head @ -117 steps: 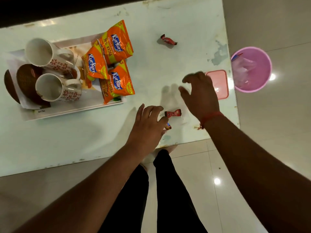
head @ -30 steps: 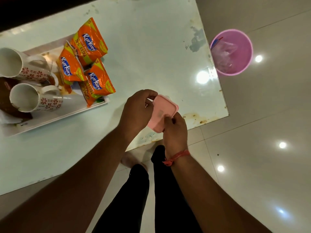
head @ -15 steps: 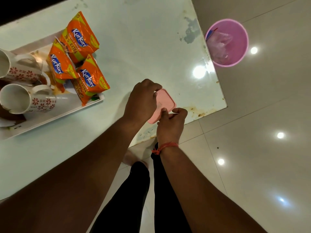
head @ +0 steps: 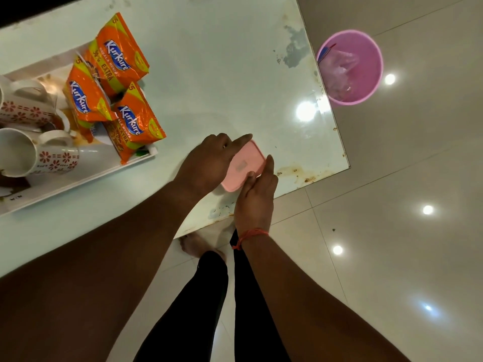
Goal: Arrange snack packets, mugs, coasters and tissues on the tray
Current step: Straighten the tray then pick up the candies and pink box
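Note:
A white tray (head: pixel 86 178) at the left holds three orange Kurkure snack packets (head: pixel 120 58) (head: pixel 83 100) (head: pixel 136 124) and two white mugs with red flowers (head: pixel 23 108) (head: pixel 39 155) lying on their sides. A dark brown coaster (head: pixel 10 180) peeks in at the left edge. Near the table's front edge, both hands hold a small pink lidded box (head: pixel 245 165). My left hand (head: pixel 209 163) grips its left side, index finger stretched along the far edge. My right hand (head: pixel 257 197) pinches its near right corner.
The pale glass table (head: pixel 222 74) ends just right of the box and just in front of it. A pink bin (head: pixel 350 66) with a plastic bag stands on the tiled floor beyond the right edge. My legs are below the front edge.
Earlier the box lay at the table's right edge and small wrapped sweets lay by my open hands. Now both hands hold the box, and the sweets are out of sight.

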The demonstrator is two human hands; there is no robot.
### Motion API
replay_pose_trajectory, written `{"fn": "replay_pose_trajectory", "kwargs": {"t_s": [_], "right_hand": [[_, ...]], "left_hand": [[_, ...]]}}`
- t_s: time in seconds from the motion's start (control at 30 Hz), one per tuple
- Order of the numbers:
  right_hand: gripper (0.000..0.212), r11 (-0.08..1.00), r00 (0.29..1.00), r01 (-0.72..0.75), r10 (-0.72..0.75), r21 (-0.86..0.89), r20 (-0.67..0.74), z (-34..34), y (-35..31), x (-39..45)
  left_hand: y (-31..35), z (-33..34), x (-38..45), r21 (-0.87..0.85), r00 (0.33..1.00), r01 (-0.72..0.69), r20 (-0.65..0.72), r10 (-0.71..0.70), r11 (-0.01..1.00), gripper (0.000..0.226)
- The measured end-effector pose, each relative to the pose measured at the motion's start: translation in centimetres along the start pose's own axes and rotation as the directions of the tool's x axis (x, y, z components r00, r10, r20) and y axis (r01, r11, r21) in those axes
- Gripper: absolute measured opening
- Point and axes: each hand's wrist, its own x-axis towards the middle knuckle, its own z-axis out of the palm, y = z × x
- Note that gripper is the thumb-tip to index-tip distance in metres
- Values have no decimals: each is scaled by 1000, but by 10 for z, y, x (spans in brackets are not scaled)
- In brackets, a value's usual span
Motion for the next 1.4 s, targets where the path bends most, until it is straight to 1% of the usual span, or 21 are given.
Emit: {"fn": "replay_pose_trajectory", "kwargs": {"t_s": [0.07,0.13,0.37,0.43,0.53,0.6,0.63,0.7,0.73,0.8,0.87,0.93,1.0,1.07,1.13,1.23,1.33,1.4], "right_hand": [[54,1000,998,-16,14,19,63,2,4,0],[57,1000,996,-1,2,-10,92,4,7,1],[58,999,998,-34,32,21,63,13,5,2],[58,999,997,-32,30,26,72,10,2,1],[61,998,994,-4,-3,63,105,-1,-3,2],[62,987,991,-44,23,153,132,-10,-5,3],[62,967,988,-101,70,233,137,-14,-6,5],[61,889,973,-223,179,399,146,-19,-7,10],[59,857,967,-252,210,449,142,-20,-9,13],[49,844,967,-254,225,472,118,-22,-16,21],[38,881,980,-199,180,429,86,-22,-28,32],[30,921,993,-110,86,374,80,-20,-44,44],[29,936,994,-3,-35,351,104,-17,-61,58],[32,931,980,84,-142,354,139,-13,-79,72],[32,922,964,142,-212,360,162,-8,-95,87],[35,911,944,212,-284,353,166,0,-116,106],[41,915,933,228,-302,333,193,6,-130,119],[43,920,929,235,-307,313,205,8,-134,123]], "left_hand": [[-3,1,1,9,1000,-19,3,19,1000,62],[-5,2,3,1,1000,-29,-8,29,1000,60],[-11,5,5,0,997,-64,-35,64,998,55],[-10,3,5,-17,998,-47,-38,46,999,55],[-5,0,2,-73,999,17,-50,-20,997,54],[-3,0,-3,-138,995,56,-69,-66,989,57],[-2,-1,-7,-178,993,68,-86,-84,982,59],[1,1,-15,-240,986,79,-121,-110,967,59],[3,1,-20,-260,984,85,-131,-122,962,56],[6,1,-25,-317,974,119,-148,-173,941,47],[9,1,-25,-411,944,198,-164,-286,890,41],[10,-2,-21,-503,898,279,-164,-408,818,41],[11,-9,-12,-579,859,316,-163,-486,752,43],[10,-17,-1,-620,823,341,-167,-544,707,44],[6,-26,12,-635,797,358,-174,-579,684,44],[-5,-41,33,-631,781,378,-177,-599,678,44],[-15,-52,47,-626,758,423,-153,-635,656,45],[-18,-54,48,-624,766,421,-144,-626,658,47]]}}
